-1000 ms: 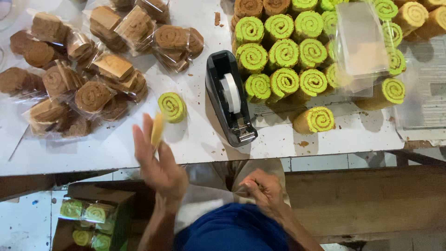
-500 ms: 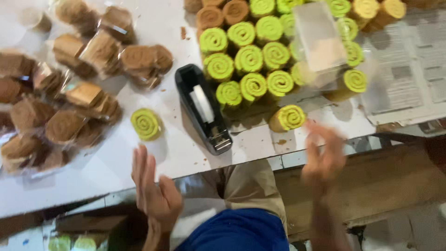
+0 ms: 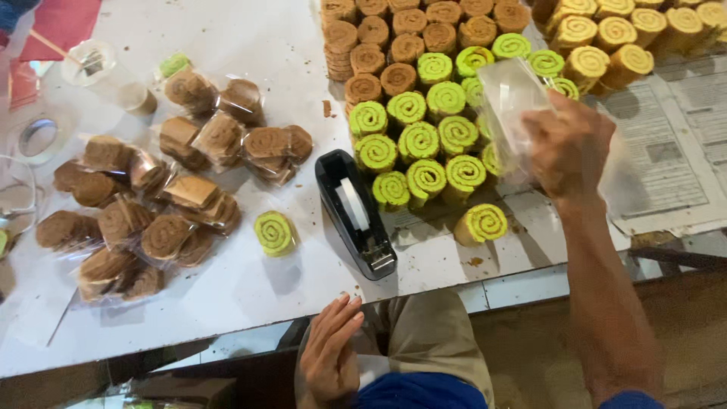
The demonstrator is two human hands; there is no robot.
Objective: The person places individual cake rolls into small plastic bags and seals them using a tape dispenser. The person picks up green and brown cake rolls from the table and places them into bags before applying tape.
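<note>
My right hand (image 3: 569,145) reaches over the table's right side and grips a stack of clear plastic bags (image 3: 509,102) lying over the green swirl roll slices (image 3: 424,144). My left hand (image 3: 331,354) rests near my lap below the table edge, fingers apart and holding nothing. A black tape dispenser (image 3: 356,214) stands between the two hands on the white table (image 3: 250,280). One wrapped green roll slice (image 3: 274,232) lies alone to its left, and another bare green slice (image 3: 482,223) sits near the front edge.
Several brown roll slices in clear wrappers (image 3: 151,204) lie in a heap at the left. Brown slices (image 3: 394,38) and yellow slices (image 3: 621,38) stand in rows at the back. Newspaper (image 3: 674,151) covers the right. A tape roll (image 3: 38,138) and plastic cup (image 3: 95,64) are far left.
My right hand rose from my lap to the plastic bags on the rolls. My left hand dropped from above the table edge to my lap. The view shifted.
</note>
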